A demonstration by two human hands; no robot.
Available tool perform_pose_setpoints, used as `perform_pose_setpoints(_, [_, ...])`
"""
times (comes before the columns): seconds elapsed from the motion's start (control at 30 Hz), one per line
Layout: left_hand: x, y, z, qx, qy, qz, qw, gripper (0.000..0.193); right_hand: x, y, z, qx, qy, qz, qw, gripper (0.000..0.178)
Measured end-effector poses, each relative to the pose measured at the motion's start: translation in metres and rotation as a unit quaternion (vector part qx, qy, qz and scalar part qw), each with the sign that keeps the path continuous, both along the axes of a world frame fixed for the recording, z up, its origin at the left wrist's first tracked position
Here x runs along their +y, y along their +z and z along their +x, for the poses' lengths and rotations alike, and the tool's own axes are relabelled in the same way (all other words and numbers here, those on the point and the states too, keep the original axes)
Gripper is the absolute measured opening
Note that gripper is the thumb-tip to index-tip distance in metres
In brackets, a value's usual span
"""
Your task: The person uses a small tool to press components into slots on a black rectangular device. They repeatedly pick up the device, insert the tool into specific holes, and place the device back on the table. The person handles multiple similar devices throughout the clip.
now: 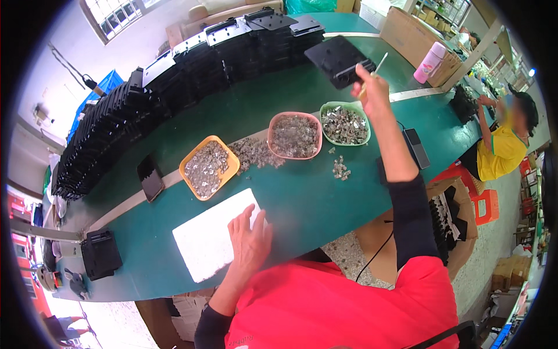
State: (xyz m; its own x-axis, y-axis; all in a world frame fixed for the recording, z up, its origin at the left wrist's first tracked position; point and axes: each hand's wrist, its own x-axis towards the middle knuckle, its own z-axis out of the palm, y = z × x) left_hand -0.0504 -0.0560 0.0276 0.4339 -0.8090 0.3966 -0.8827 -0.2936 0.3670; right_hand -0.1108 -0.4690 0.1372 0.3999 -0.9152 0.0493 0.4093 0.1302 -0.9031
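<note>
Two hands in view, doing different things. Left hand (250,238) lies flat, fingers spread, palm down on the right edge of a white foam slab (206,241). Slab is a plain rectangle, matte white, lying flat on the green table (302,198) near the person's edge, skewed to the table edge.

Right hand (372,90) is raised over the far side of the table, arm stretched out, fingers closed around a thin pale stick-like tool (378,65). Tool is slim, light coloured, tip pointing up and away. Can't tell what kind of tool it is. Hand is just beside a black flat plastic part (337,58) that sits tilted on the table; whether they touch, can't tell.

Three shallow trays of small grey metal bits between the hands: orange tray (187,160) on the left, pink tray (274,122) in the middle, green tray (325,110) right, nearest the raised hand. Loose bits are spilled between orange and pink, plus a small heap (340,168) near the right forearm.

Long row of stacked black parts (192,75) runs along the far edge. Dark phone-like slab (151,177) left of the orange tray. Pink bottle (429,62) further right. Another person in a yellow shirt (503,151) works at the right end.
</note>
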Motion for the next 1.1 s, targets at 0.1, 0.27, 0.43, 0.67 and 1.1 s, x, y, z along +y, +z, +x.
perform_pose_setpoints(0.1, [-0.001, -0.007, -0.002, 0.008, 0.002, 0.012, 1.0, 0.043, -0.049, 0.003, 0.021, 0.029, -0.025, -0.006, 0.999, 0.022])
perform_pose_setpoints(0.27, [0.001, -0.011, -0.001, 0.003, 0.005, 0.026, 1.0, 0.045, -0.116, 0.027, 0.069, 0.044, -0.047, -0.014, 0.998, 0.02])
perform_pose_setpoints(0.43, [-0.002, -0.011, -0.001, 0.011, 0.01, 0.038, 0.999, 0.049, -0.23, -0.007, 0.13, 0.012, -0.047, 0.044, 0.998, 0.026])
perform_pose_setpoints(0.67, [-0.007, -0.011, 0.001, 0.015, 0.016, 0.049, 0.999, 0.049, -0.265, -0.042, 0.21, 0.017, -0.021, 0.0, 1.0, 0.034])
perform_pose_setpoints(1.1, [-0.01, -0.009, -0.001, 0.002, 0.033, 0.057, 0.998, 0.048, -0.225, -0.052, 0.216, 0.076, 0.045, 0.062, 0.994, 0.024])
